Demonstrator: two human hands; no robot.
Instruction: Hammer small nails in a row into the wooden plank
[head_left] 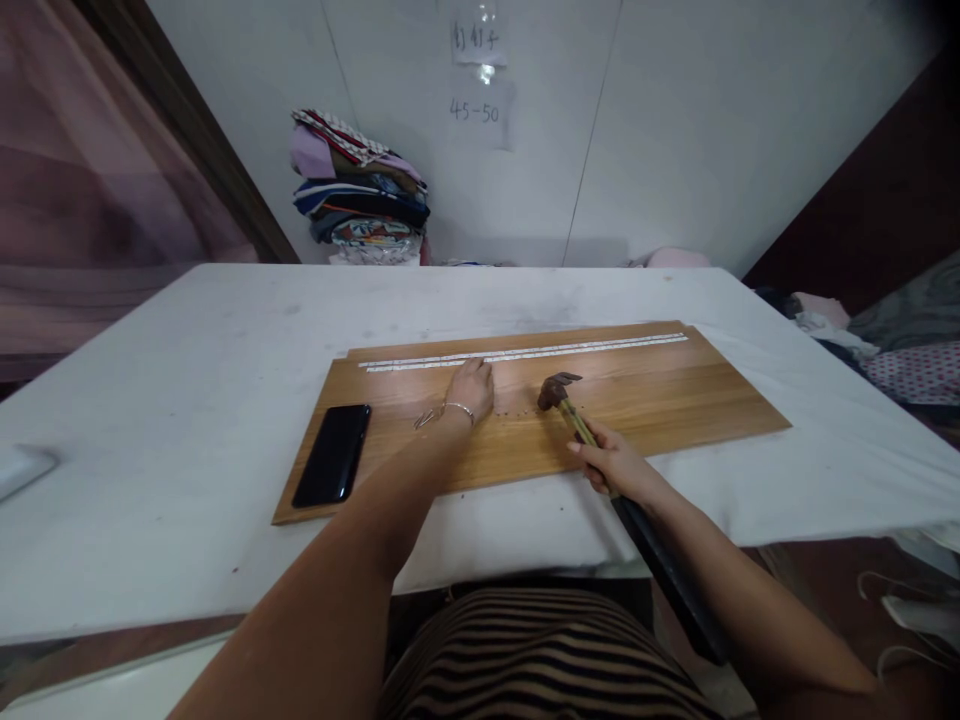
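My right hand is wrapped around the handle of a claw hammer, gripping it well up toward the rusty head. The hammer's head is over the wooden board, and its long dark handle end slants back toward my body. My left hand is at the two white marked strips that run along the board's far side. Its fingers are bent down and close together; anything between the fingertips is hidden. Beside my left wrist lie a few loose nails. A row of small dark nails shows between my hands.
A black phone lies on the board's left end. The board rests on a table with a white cloth. Folded clothes are stacked beyond the far edge, before a wall with paper notes. A white object sits far left.
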